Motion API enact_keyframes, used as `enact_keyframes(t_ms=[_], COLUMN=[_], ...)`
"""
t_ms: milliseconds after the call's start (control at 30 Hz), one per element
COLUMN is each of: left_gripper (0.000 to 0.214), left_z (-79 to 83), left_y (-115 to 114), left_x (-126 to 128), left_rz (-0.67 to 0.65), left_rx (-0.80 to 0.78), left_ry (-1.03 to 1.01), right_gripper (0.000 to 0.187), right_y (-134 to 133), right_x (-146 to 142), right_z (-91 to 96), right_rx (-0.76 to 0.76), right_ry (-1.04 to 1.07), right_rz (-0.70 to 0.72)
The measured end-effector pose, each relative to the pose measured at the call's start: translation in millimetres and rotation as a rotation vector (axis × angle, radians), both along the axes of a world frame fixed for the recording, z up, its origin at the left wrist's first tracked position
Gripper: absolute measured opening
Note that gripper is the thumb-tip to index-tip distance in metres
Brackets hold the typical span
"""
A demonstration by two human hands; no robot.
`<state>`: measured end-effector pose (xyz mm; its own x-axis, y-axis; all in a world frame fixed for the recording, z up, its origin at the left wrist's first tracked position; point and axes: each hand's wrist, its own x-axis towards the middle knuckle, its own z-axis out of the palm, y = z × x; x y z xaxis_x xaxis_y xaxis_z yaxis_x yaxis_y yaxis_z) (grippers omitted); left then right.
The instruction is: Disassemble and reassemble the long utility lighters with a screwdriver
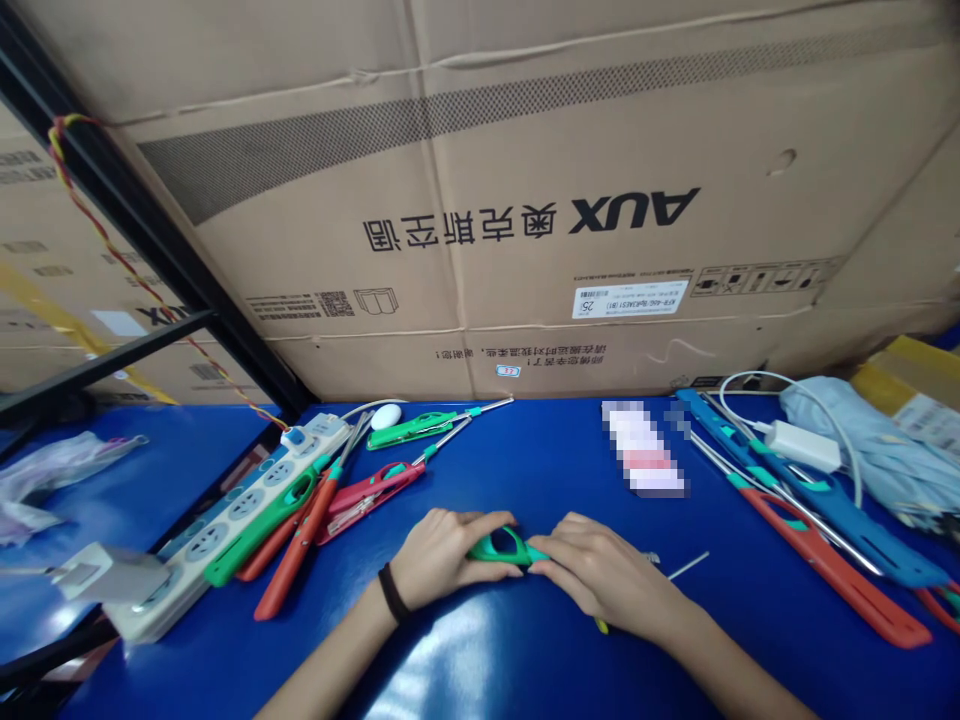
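A green plastic lighter handle (504, 546) sits crosswise between the person's left hand (442, 555) and right hand (600, 578), its long axis running sideways and tilted slightly, held over the blue surface (525, 450). The fingers (559, 560) of both hands curl around it, pinching it from either end and nearly meeting. Right of the right fingers lies a thin rod (688, 566). Left of the left fingers are a red lighter (371, 500) and a white power strip (247, 510); farther right of the right fingers lies an orange lighter (832, 565).
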<state>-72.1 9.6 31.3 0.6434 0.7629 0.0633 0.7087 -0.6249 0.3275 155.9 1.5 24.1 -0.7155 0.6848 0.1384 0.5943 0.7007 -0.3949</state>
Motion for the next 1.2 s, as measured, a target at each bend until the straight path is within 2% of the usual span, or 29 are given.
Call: enact_keyframes(t_ms=[200, 567, 933, 1200], left_gripper=[0.047, 0.044, 0.042, 0.05], left_z=[7.3, 5.7, 7.6, -2.8], left_y=[3.3, -0.1, -6.3, 2.6], left_x=[-4.4, 3.8, 11.7, 11.0], left_rz=[0.007, 0.041, 0.06, 0.112], left_rx=[-0.124, -0.248, -0.093, 0.009], left_ry=[-0.075, -0.156, -0.108, -0.101], right_gripper=[0.02, 0.021, 0.019, 0.024], right_y=[-0.3, 0.4, 5.5, 11.7], right_x=[-4.9, -0.9, 2.6, 0.6], right_z=[1.4, 3.1, 17.2, 10.8], right_rx=[0.041, 0.046, 0.011, 0.085], right_ry=[0.084, 0.039, 0.035, 0.037], right_rz=[-0.01, 0.055, 0.06, -0.038])
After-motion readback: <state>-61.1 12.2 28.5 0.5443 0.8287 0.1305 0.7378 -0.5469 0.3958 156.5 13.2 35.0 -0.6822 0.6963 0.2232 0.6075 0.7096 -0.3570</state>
